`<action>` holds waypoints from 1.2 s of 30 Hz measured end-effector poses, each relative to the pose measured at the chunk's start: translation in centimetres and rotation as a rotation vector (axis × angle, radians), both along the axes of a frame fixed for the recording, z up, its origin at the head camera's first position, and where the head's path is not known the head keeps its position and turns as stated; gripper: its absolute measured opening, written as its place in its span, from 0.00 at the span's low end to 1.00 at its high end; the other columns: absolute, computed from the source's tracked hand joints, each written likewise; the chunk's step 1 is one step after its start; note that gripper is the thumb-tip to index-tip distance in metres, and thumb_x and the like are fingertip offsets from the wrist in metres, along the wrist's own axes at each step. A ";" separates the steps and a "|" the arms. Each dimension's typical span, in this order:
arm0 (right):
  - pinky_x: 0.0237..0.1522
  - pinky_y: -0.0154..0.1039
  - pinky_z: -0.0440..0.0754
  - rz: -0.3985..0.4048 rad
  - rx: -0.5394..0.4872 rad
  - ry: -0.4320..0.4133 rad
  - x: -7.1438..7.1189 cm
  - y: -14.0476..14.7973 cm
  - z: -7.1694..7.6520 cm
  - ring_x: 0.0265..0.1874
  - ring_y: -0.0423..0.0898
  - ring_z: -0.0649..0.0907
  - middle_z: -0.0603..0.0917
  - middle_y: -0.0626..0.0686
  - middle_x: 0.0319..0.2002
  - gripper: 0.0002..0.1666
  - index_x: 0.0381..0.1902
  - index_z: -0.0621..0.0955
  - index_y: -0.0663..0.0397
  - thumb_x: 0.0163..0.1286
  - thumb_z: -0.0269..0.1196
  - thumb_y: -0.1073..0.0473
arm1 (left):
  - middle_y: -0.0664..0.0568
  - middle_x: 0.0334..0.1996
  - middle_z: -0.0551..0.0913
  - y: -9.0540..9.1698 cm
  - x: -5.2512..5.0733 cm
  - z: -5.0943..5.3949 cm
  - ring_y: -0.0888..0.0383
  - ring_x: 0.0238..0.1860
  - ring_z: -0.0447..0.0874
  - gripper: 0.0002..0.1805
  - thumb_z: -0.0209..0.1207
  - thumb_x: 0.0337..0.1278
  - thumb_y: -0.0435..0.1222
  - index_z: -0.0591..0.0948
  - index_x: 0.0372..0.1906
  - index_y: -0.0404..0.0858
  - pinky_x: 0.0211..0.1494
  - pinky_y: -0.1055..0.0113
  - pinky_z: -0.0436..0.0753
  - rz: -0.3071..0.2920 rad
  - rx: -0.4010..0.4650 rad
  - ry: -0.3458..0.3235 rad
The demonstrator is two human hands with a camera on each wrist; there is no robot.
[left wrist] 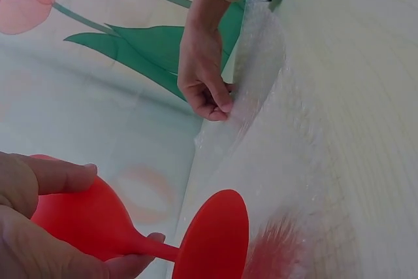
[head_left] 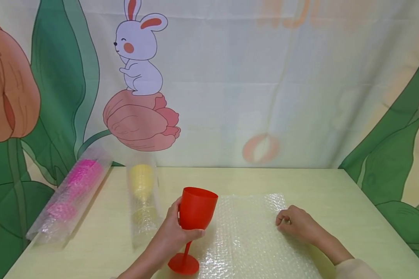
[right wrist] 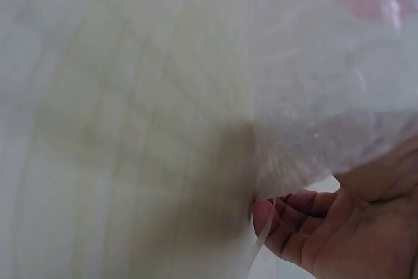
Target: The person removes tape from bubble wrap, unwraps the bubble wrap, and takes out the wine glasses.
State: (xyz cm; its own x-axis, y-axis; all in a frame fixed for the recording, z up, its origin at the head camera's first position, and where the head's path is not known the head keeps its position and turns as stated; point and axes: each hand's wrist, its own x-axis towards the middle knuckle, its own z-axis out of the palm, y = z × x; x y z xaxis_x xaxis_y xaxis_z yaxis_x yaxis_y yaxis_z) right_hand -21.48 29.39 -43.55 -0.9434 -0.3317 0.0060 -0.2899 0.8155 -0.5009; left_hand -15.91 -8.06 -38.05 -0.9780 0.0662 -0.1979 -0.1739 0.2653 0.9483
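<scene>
A red goblet (head_left: pixel 198 209) is held by the left hand (head_left: pixel 172 234), whose fingers and thumb wrap its cup; in the head view it tilts slightly, its round foot low over the table beside the bubble wrap. The left wrist view shows the goblet (left wrist: pixel 91 220) gripped by the left hand (left wrist: pixel 39 227), stem and foot pointing right. My right hand (head_left: pixel 298 224) pinches the right edge of the clear bubble wrap (head_left: pixel 251 232). In the right wrist view the right hand (right wrist: pixel 353 227) has the wrap (right wrist: pixel 313 135) between thumb and fingers, that edge raised off the table.
On the table (head_left: pixel 352 201), to the left, lie a pink item (head_left: pixel 77 186) and a yellow item (head_left: pixel 141 182), both rolled in bubble wrap. A printed curtain (head_left: pixel 213 77) with a rabbit and flowers hangs behind the table.
</scene>
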 end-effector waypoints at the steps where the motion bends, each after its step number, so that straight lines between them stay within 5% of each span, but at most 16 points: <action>1: 0.37 0.44 0.76 -0.003 -0.001 -0.002 0.0 0.0 0.0 0.36 0.46 0.77 0.79 0.49 0.34 0.08 0.31 0.85 0.47 0.61 0.72 0.66 | 0.41 0.64 0.73 0.0 0.1 0.0 0.41 0.58 0.77 0.59 0.77 0.48 0.34 0.52 0.81 0.41 0.50 0.46 0.84 -0.006 0.000 -0.003; 15: 0.38 0.44 0.76 0.009 0.019 -0.006 -0.2 0.1 0.1 0.36 0.45 0.76 0.78 0.48 0.34 0.08 0.31 0.85 0.47 0.62 0.72 0.66 | 0.45 0.61 0.74 -1.1 0.9 0.2 0.43 0.58 0.75 0.56 0.77 0.46 0.31 0.54 0.76 0.42 0.50 0.48 0.85 -0.074 0.019 -0.051; 22: 0.38 0.45 0.76 -0.002 0.015 -0.007 -0.1 0.1 0.1 0.36 0.47 0.77 0.78 0.49 0.34 0.07 0.31 0.84 0.48 0.62 0.72 0.66 | 0.46 0.61 0.76 -2.0 1.6 -0.1 0.46 0.58 0.76 0.57 0.79 0.38 0.25 0.57 0.74 0.41 0.55 0.47 0.83 -0.086 0.023 -0.009; 36: 0.38 0.42 0.76 -0.081 0.018 -0.021 0.0 0.0 0.2 0.34 0.45 0.74 0.76 0.49 0.33 0.18 0.40 0.77 0.59 0.60 0.76 0.63 | 0.44 0.67 0.69 -4.0 2.8 -0.8 0.42 0.64 0.71 0.56 0.79 0.45 0.29 0.54 0.74 0.45 0.54 0.51 0.86 -0.190 0.107 -0.077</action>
